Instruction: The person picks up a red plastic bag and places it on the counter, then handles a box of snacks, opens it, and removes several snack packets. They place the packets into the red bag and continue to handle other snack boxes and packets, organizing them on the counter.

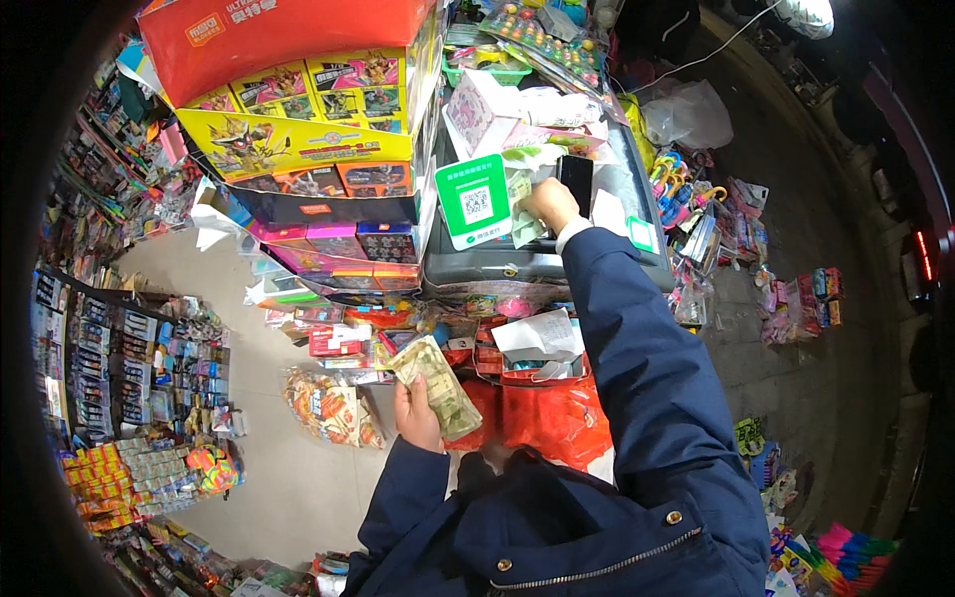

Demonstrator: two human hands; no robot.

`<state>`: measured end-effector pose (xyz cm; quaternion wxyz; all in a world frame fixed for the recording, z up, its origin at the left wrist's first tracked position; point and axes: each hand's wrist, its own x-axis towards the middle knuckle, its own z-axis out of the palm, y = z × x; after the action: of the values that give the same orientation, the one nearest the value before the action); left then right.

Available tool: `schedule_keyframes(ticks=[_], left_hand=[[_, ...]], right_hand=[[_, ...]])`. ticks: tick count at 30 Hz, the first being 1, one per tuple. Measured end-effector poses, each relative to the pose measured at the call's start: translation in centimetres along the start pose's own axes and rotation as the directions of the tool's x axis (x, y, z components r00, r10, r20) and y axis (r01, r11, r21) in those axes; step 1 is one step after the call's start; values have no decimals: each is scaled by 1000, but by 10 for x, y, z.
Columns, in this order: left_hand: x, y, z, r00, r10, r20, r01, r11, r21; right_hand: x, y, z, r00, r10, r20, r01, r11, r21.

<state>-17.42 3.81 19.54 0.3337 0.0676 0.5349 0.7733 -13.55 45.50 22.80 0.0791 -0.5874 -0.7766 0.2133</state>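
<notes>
My left hand holds a small stack of greenish banknotes, thumb on top, low in front of my body. My right hand reaches over the dark counter case, its fingers on more green banknotes; whether it grips them cannot be told. Just left of these notes stands a green and white payment-code card. A black smartphone lies right beside my right hand. Behind it are a white box with a pink print and a white packet.
Stacked display boxes of toys rise at the left of the counter case. Below it are a red box with paper slips and red plastic bags. A snack bag lies on the floor, near packed shelves.
</notes>
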Motion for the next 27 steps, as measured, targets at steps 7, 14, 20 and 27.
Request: schedule_keyframes(ticks=[7, 14, 20, 27], left_hand=[[12, 3, 21, 993, -102, 53, 101, 995, 24], [31, -15, 52, 985, -130, 111, 118, 987, 107], [27, -27, 97, 967, -99, 234, 104, 995, -8], [8, -34, 126, 909, -177, 376, 193, 981, -4]], right_hand=[[-28, 38, -29, 998, 4, -69, 38, 793, 608], [-125, 45, -63, 895, -261, 361, -377, -10, 926], [-249, 40, -28, 897, -219, 385, -302, 334, 893], [-283, 58, -20, 916, -380, -129, 397, 812, 427]])
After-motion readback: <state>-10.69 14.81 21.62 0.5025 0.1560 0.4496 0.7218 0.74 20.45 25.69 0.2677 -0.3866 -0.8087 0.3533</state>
